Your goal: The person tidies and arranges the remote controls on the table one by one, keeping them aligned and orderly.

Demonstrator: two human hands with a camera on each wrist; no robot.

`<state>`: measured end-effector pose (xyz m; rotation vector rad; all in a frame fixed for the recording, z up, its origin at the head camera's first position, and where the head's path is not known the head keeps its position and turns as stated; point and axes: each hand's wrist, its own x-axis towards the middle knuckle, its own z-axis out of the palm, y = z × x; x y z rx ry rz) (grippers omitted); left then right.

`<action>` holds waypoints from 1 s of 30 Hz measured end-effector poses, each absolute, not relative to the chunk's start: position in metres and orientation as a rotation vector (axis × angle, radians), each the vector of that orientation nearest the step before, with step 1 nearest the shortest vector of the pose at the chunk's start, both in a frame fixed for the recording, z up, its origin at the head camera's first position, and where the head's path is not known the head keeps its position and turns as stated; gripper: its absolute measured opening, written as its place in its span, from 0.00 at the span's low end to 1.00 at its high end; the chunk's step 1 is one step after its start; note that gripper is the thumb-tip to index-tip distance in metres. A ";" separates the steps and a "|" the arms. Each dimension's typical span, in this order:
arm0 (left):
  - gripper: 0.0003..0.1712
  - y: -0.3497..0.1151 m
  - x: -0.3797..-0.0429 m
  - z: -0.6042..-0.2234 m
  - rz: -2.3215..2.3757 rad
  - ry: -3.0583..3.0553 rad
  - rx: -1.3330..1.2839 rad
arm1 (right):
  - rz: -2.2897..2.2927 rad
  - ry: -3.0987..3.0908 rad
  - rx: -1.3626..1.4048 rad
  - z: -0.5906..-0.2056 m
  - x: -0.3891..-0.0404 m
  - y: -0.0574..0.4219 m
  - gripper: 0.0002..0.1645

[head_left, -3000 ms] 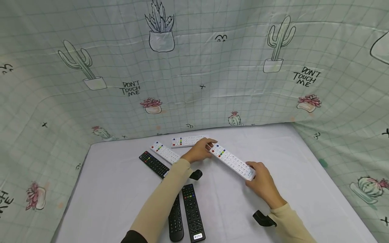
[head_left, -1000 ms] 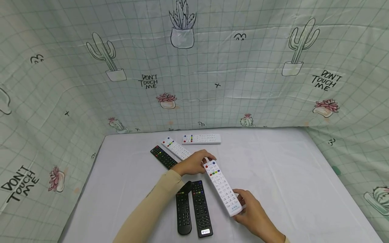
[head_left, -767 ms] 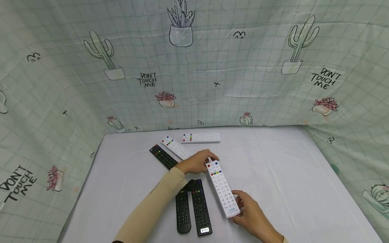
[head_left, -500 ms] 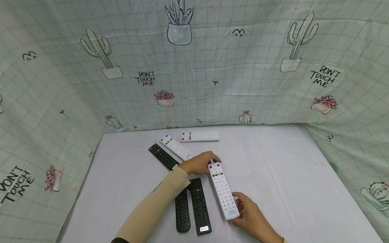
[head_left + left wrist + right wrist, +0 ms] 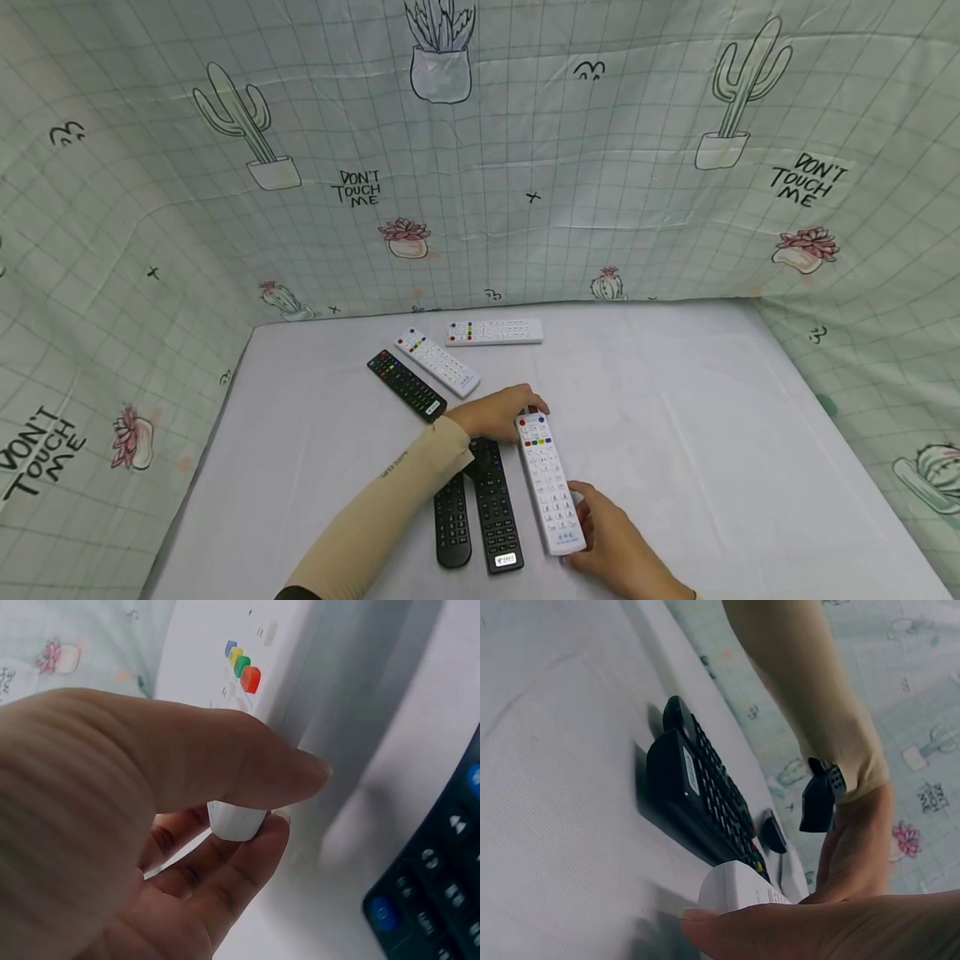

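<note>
A white remote control (image 5: 551, 492) with coloured buttons near its far end lies between my two hands, buttons up. My left hand (image 5: 498, 414) holds its far end; in the left wrist view the thumb (image 5: 247, 761) lies over that end and fingertips (image 5: 259, 847) come from below. At the near end, my right hand (image 5: 618, 542) grips the remote's right corner, with the thumb (image 5: 742, 930) along its edge in the right wrist view. Just left of it lies a black remote (image 5: 495, 508) with a silver label, and beside that a rounder black remote (image 5: 452, 525), its far part under the left sleeve.
Farther back, a third black remote (image 5: 407, 385) and a white remote (image 5: 437, 362) lie slanted side by side. Another white remote (image 5: 493, 332) lies crosswise near the back edge. A patterned cloth (image 5: 495, 150) hangs behind the white table (image 5: 690, 417).
Both hands have brought the white remote left and nearer, turning it from slanted to nearly lengthwise beside the black ones. Over the last half second it has come slightly nearer still.
</note>
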<state>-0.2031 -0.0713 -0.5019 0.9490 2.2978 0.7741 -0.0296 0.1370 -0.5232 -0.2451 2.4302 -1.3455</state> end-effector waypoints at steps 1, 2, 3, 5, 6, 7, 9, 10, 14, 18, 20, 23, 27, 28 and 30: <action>0.35 -0.071 -0.202 -0.503 0.761 2.301 0.949 | -1.340 2.419 -0.241 -0.523 -0.030 0.136 0.54; 0.34 -0.070 -0.201 -0.503 0.752 2.304 0.947 | -1.330 2.411 -0.234 -0.523 -0.029 0.136 0.54; 0.34 -0.070 -0.200 -0.503 0.744 2.306 0.942 | -1.325 2.402 -0.229 -0.523 -0.029 0.135 0.55; 0.34 -0.069 -0.198 -0.503 0.735 2.308 0.930 | -1.316 2.392 -0.226 -0.523 -0.028 0.134 0.55; 0.34 -0.068 -0.197 -0.503 0.733 2.309 0.922 | -1.317 2.387 -0.222 -0.523 -0.028 0.134 0.55; 0.34 -0.068 -0.196 -0.503 0.731 2.312 0.916 | -1.312 2.386 -0.222 -0.523 -0.027 0.133 0.55; 0.35 -0.067 -0.195 -0.503 0.730 2.317 0.906 | -1.314 2.382 -0.216 -0.523 -0.027 0.133 0.56; 0.35 -0.067 -0.195 -0.504 0.731 2.320 0.904 | -1.313 2.384 -0.210 -0.523 -0.027 0.132 0.56; 0.36 -0.067 -0.193 -0.505 0.720 2.326 0.908 | -1.292 2.382 -0.178 -0.522 -0.027 0.129 0.57; 0.35 -0.067 -0.192 -0.507 0.696 2.337 0.919 | -1.257 2.390 -0.162 -0.521 -0.025 0.127 0.57; 0.35 -0.067 -0.191 -0.509 0.682 2.348 0.917 | -1.252 2.391 -0.162 -0.520 -0.025 0.126 0.57; 0.36 -0.067 -0.191 -0.510 0.664 2.360 0.914 | -1.244 2.395 -0.171 -0.520 -0.024 0.125 0.58; 0.36 -0.068 -0.191 -0.512 0.653 2.367 0.908 | -1.204 2.423 -0.201 -0.519 -0.024 0.124 0.58; 0.37 -0.068 -0.191 -0.512 0.654 2.369 0.904 | -1.197 2.430 -0.210 -0.519 -0.024 0.124 0.58; 0.37 -0.069 -0.190 -0.512 0.660 2.369 0.892 | -1.189 2.434 -0.230 -0.519 -0.025 0.125 0.59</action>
